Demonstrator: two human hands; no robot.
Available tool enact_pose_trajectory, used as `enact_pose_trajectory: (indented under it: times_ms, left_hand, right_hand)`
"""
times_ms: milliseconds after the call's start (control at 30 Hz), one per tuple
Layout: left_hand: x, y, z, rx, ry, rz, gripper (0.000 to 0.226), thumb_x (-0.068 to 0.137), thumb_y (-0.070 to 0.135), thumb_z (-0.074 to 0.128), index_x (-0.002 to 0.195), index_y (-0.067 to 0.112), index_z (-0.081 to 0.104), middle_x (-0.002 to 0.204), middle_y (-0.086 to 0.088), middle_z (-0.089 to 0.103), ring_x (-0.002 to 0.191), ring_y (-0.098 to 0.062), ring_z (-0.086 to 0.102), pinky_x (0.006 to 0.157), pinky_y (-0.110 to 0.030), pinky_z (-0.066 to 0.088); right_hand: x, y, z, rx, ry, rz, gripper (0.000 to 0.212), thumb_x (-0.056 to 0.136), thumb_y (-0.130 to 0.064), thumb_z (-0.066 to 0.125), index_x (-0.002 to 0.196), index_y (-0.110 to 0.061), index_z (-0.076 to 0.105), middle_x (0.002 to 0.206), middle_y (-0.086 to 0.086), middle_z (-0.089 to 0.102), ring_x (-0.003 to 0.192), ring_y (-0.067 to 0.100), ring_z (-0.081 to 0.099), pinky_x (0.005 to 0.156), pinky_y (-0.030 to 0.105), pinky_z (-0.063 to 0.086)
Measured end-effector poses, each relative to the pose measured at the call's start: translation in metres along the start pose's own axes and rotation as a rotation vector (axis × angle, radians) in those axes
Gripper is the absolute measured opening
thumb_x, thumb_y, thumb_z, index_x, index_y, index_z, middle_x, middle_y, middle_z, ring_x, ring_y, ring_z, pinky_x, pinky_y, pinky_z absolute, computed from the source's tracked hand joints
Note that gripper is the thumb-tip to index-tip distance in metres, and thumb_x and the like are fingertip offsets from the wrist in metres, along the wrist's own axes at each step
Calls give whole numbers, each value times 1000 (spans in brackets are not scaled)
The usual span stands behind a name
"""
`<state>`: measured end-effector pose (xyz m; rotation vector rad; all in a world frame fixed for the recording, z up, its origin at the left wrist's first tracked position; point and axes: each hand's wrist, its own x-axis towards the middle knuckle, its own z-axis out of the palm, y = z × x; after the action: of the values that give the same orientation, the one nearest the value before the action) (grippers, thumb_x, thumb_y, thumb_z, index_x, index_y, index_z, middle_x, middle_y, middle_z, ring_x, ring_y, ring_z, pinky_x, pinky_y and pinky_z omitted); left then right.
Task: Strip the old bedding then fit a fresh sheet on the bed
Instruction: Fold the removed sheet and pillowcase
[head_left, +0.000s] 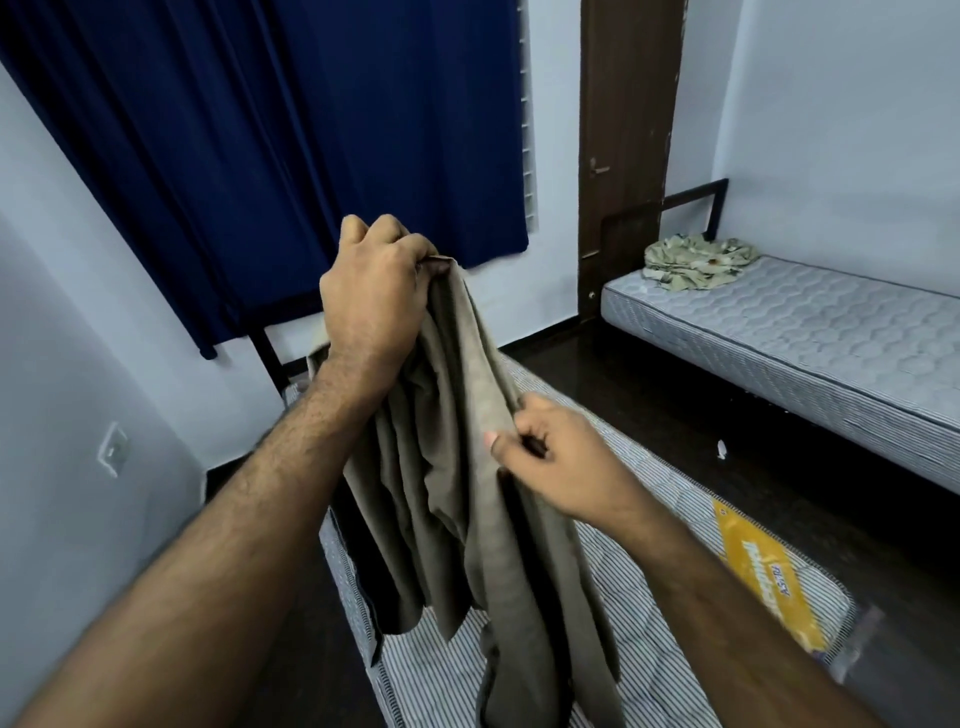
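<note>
A plain khaki sheet (467, 493) hangs in loose folds in front of me, over a bare striped mattress (639, 613). My left hand (374, 301) grips its top edge, raised at the centre of the view. Lower and to the right, my right hand (550, 457) pinches an edge of the same sheet. The cloth's lower end trails down onto the mattress. A crumpled floral-patterned bedding bundle (696, 260) lies at the head of a second bare quilted mattress (810, 332) at the right wall.
A dark blue curtain (311, 130) covers the window ahead. A brown door (623, 130) stands behind the second bed. Dark floor (649, 395) runs between the two beds. A yellow label (769, 571) is on the near mattress's side. A wall switch (114, 447) is at left.
</note>
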<state>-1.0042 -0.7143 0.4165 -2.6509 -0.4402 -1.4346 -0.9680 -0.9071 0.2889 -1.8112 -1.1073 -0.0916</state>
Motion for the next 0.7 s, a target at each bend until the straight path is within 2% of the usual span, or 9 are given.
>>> enact_pose_trajectory:
  times_ms: [100,200,267,367,400,500,567,633,700]
  left_hand:
    - [3,-2,3,10,1,-14,16,99,32,63,105,24,75,102,7,61,106,-21,48,56,-32,31]
    - [6,-10,3,12,0,-36,22,100,37,60,106,23,75,103,6,61,108,-23,48,58,-34,34]
    - [10,-16,1,1,4,-65,24,100,39,59,105,22,75,105,6,62,109,-23,47,59,-34,34]
    - [13,-17,4,5,-3,-50,23,100,39,59,105,23,75,105,6,62,109,-23,47,59,-34,33]
    - [13,-17,5,4,-8,-44,23,100,38,59,105,23,75,105,6,62,109,-23,48,59,-34,34]
    - [12,-18,8,5,-9,-79,23,101,37,57,108,22,75,107,6,62,110,-23,47,61,-35,35]
    - [11,-20,10,-4,-37,-102,23,102,34,56,109,22,74,107,6,62,110,-23,46,63,-35,35]
    - [10,-26,13,-21,-63,-136,23,102,34,56,109,23,75,106,7,61,110,-22,46,65,-36,35]
    - [6,-36,14,-52,-75,-215,22,100,39,58,107,26,75,106,8,61,110,-22,46,67,-38,36]
  right_hand:
    - [-7,16,8,31,-158,115,46,93,-36,65,62,-7,49,63,6,47,56,5,44,55,37,34]
    - [-15,11,-7,532,-25,149,46,93,-32,63,72,8,55,68,18,49,67,19,45,59,39,36]
    - [-17,8,-14,665,12,146,51,95,-32,63,73,13,54,73,18,50,74,20,44,65,38,35]
    - [-26,-2,-14,516,-312,112,58,93,-40,67,77,15,60,84,34,51,77,23,51,67,44,39]
    - [-29,-4,-15,539,-348,116,58,93,-39,68,77,16,60,85,36,50,77,25,51,67,45,39]
    - [-29,-6,-20,609,-305,136,71,91,-48,68,77,20,58,85,41,50,77,33,53,67,51,38]
    - [-28,-4,-18,553,-293,125,67,94,-47,65,81,18,62,87,40,56,78,34,57,70,55,44]
    - [-26,6,-19,624,-172,218,55,98,-39,62,87,15,65,92,35,66,85,26,60,77,46,48]
    - [-23,20,-29,672,38,276,49,98,-37,63,78,8,64,79,20,65,76,21,52,72,42,43]
